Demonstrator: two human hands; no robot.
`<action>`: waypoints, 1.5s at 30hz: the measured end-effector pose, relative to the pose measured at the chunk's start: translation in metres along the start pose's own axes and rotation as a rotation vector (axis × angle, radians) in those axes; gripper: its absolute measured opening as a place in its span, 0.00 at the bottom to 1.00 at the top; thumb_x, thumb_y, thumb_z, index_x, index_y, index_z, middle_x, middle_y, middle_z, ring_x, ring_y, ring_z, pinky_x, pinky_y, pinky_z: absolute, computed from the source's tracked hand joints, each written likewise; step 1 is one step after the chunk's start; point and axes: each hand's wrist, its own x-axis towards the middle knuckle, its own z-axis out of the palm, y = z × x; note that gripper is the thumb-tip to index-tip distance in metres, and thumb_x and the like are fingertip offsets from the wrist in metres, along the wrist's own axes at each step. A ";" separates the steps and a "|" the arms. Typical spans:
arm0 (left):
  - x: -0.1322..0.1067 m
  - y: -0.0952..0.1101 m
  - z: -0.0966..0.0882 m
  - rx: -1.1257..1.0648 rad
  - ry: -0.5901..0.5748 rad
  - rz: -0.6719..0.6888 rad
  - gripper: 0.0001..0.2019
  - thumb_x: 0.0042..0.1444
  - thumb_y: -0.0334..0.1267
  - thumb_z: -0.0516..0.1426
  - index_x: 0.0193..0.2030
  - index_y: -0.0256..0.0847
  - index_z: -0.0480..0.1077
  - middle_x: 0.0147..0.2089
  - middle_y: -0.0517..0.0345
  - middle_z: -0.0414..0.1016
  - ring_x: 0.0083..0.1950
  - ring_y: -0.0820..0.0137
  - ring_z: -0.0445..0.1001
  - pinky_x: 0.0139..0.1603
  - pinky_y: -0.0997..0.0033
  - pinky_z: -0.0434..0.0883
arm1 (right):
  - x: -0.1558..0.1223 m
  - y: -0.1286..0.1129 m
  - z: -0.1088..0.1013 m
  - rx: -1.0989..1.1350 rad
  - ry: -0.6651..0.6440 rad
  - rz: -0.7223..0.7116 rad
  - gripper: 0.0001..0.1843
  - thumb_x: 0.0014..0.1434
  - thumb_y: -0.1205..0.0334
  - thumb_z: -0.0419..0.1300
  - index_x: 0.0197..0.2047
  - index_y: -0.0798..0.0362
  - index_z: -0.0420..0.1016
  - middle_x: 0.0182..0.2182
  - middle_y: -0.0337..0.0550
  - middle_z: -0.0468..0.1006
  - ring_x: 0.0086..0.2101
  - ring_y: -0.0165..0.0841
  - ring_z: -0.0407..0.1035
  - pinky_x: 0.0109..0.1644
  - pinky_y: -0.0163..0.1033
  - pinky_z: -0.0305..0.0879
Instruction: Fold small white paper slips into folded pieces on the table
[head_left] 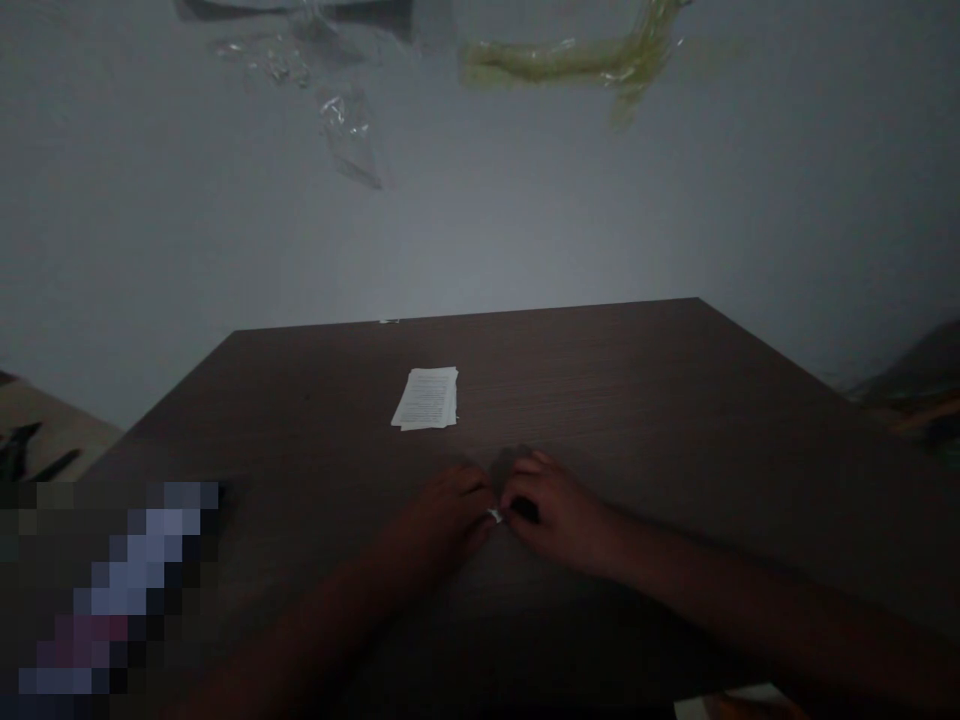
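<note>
Right here, just below the middle of the frame, pinching a tiny white scrap [494, 516] with left hand [457, 505] and right hand [559, 515] together, tip to tip over the dark tabletop [600, 380]; too dim to make out its full shape. See printed paper slips [426, 398] loosely stacked higher up, slightly left of centre, and yellowish tape [555, 62] up top on the pale wall [480, 230].

2 bare hands [459, 505], 2 bare forearms [697, 572].
</note>
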 end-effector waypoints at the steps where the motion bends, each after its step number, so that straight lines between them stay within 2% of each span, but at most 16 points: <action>1: 0.000 0.001 0.000 -0.021 -0.004 0.008 0.11 0.73 0.25 0.63 0.55 0.42 0.82 0.58 0.51 0.84 0.61 0.56 0.82 0.66 0.56 0.80 | 0.000 0.001 0.001 0.001 0.002 0.006 0.07 0.69 0.71 0.72 0.43 0.49 0.83 0.44 0.43 0.83 0.50 0.44 0.76 0.64 0.56 0.71; 6: -0.001 -0.002 0.005 -0.108 0.028 -0.027 0.14 0.72 0.21 0.63 0.57 0.41 0.81 0.60 0.50 0.84 0.64 0.56 0.84 0.68 0.56 0.81 | 0.002 0.001 0.007 -0.019 0.022 0.048 0.06 0.70 0.70 0.72 0.43 0.49 0.83 0.44 0.44 0.82 0.50 0.45 0.75 0.61 0.55 0.69; 12: 0.003 -0.010 0.013 -0.157 0.030 -0.032 0.11 0.72 0.23 0.65 0.54 0.43 0.81 0.60 0.52 0.84 0.63 0.58 0.84 0.69 0.56 0.81 | 0.004 -0.001 0.008 -0.057 0.044 0.083 0.09 0.67 0.70 0.74 0.43 0.48 0.80 0.44 0.44 0.81 0.49 0.46 0.74 0.57 0.51 0.68; 17: 0.003 -0.012 0.012 -0.149 0.036 -0.041 0.11 0.71 0.25 0.65 0.54 0.45 0.80 0.60 0.51 0.85 0.63 0.56 0.84 0.68 0.55 0.82 | 0.007 0.000 0.006 -0.091 0.064 0.066 0.11 0.66 0.67 0.76 0.43 0.48 0.78 0.43 0.43 0.81 0.47 0.44 0.74 0.55 0.49 0.68; 23: 0.003 -0.013 0.010 -0.120 0.060 -0.046 0.09 0.71 0.27 0.66 0.52 0.45 0.79 0.59 0.51 0.85 0.62 0.54 0.83 0.69 0.52 0.81 | 0.011 -0.002 0.004 -0.121 0.059 0.076 0.09 0.67 0.66 0.75 0.42 0.49 0.79 0.42 0.43 0.82 0.47 0.43 0.74 0.53 0.47 0.66; 31: 0.005 -0.012 0.008 -0.062 0.051 -0.056 0.07 0.72 0.28 0.67 0.50 0.45 0.80 0.56 0.53 0.85 0.59 0.55 0.83 0.65 0.56 0.81 | 0.017 -0.001 0.002 -0.188 0.062 0.106 0.11 0.69 0.62 0.77 0.40 0.49 0.79 0.40 0.43 0.81 0.46 0.44 0.74 0.51 0.46 0.65; 38: 0.000 -0.015 0.001 -0.038 0.011 -0.001 0.09 0.77 0.31 0.65 0.55 0.45 0.88 0.56 0.51 0.86 0.60 0.56 0.83 0.66 0.55 0.80 | 0.017 0.005 0.003 -0.219 0.088 0.105 0.11 0.69 0.61 0.78 0.41 0.49 0.79 0.41 0.44 0.80 0.48 0.45 0.73 0.53 0.47 0.65; 41: -0.006 -0.011 -0.004 -0.040 0.000 -0.030 0.13 0.75 0.29 0.64 0.60 0.45 0.88 0.60 0.49 0.85 0.62 0.56 0.83 0.67 0.57 0.80 | 0.016 0.006 -0.001 -0.202 0.095 0.106 0.10 0.70 0.63 0.77 0.41 0.49 0.79 0.41 0.43 0.80 0.47 0.44 0.73 0.54 0.47 0.66; 45: -0.011 -0.009 -0.006 -0.042 -0.039 -0.057 0.17 0.76 0.29 0.63 0.63 0.46 0.87 0.61 0.50 0.85 0.60 0.57 0.84 0.64 0.62 0.81 | 0.016 0.008 -0.011 -0.165 0.087 0.112 0.09 0.70 0.66 0.75 0.41 0.49 0.79 0.40 0.42 0.79 0.46 0.42 0.74 0.53 0.46 0.67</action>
